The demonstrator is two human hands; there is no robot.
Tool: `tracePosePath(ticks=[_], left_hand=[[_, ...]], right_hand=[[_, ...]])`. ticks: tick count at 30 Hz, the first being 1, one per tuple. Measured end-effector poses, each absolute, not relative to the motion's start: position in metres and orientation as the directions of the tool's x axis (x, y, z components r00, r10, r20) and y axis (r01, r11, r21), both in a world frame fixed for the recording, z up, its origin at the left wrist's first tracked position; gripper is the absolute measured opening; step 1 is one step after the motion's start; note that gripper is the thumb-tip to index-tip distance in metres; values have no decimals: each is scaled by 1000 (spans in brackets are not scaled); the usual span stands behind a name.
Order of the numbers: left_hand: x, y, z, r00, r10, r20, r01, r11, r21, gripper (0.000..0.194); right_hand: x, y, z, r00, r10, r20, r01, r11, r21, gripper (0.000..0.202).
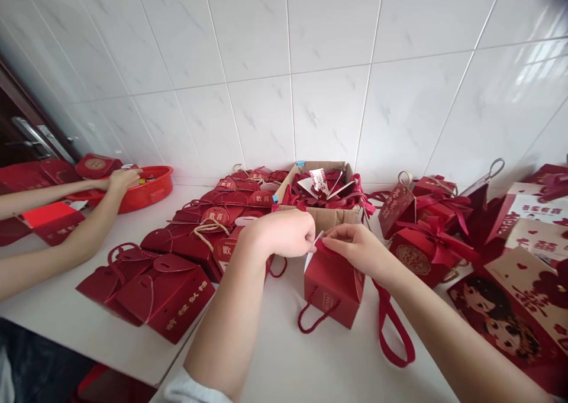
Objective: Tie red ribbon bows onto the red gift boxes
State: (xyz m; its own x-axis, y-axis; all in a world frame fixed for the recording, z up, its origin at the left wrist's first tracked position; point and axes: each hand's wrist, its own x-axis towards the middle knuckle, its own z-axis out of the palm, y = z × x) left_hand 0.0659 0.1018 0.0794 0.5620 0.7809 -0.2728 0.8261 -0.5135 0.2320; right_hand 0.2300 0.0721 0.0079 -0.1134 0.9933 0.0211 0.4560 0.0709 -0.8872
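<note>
A small dark red gift box (332,284) with a rope handle hanging down its front stands upright on the white table. My left hand (290,234) is closed at the box's upper left edge, its fingers pinching the white-backed flap (313,250). Thumb and fingers of my right hand (355,246) are pressed together on the red top flap beside it. Just behind both hands is an open cardboard carton (335,216) holding red ribbons and white tags. A loop of red ribbon (393,332) lies under my right forearm.
Rows of closed red boxes (177,299) stand to the left. Ribboned boxes (415,255) and printed boxes (532,290) crowd the right. At far left, another person's arms reach toward a red basin (151,196). A tiled wall rises behind.
</note>
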Motion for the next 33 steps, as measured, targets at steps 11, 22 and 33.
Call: tracePosePath(ticks=[11,22,33], left_hand=[[60,106,85,559,797,-231,822,-495,281,21],[56,109,88,618,786,-7,727,-568,386,18],[46,108,95,453,802,390,44,-456,889,23]], right_hand=[[226,71,5,-93,995,47,453,85,-888,26],[241,70,15,-7,973,232,655,180,-734,33],[299,42,42,-135,990,-31,793,89,-603,23]])
